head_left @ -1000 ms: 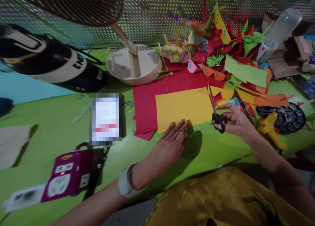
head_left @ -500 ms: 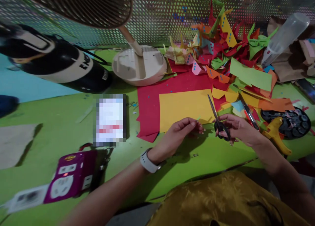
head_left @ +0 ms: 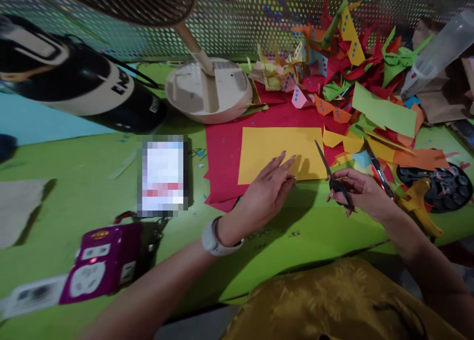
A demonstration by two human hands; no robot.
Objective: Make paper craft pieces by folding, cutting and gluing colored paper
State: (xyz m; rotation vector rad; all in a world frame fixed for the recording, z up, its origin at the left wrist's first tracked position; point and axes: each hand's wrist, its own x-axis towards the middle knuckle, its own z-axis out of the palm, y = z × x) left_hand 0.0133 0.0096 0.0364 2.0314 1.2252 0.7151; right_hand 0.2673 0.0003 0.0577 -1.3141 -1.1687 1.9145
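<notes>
My left hand (head_left: 272, 187) reaches over the lower edge of a yellow paper sheet (head_left: 279, 147), fingers stretched out and holding nothing. Whether the fingertips touch the sheet I cannot tell. Under the yellow sheet lies a larger red paper sheet (head_left: 222, 167). My right hand (head_left: 359, 191) grips a pair of black-handled scissors (head_left: 338, 187) by the loops, their blades together and pointing up and away, close to the yellow sheet's right edge. Beside the right hand a utility knife (head_left: 379, 169) rests among paper scraps.
Folded coloured paper shapes (head_left: 333, 68) pile up behind. A fan base (head_left: 229, 95), a black bottle (head_left: 107, 88) and a phone-like device (head_left: 163, 174) stand or lie to the left, with a purple power socket (head_left: 99, 263) nearer. At right are a black palette (head_left: 454, 189) and a yellow-handled tool (head_left: 420, 194).
My left hand has moved from a pinch by the sheet's lower edge to stretched fingers over the sheet. The scissors remain in my right hand, tilted slightly differently. The view has shifted a little.
</notes>
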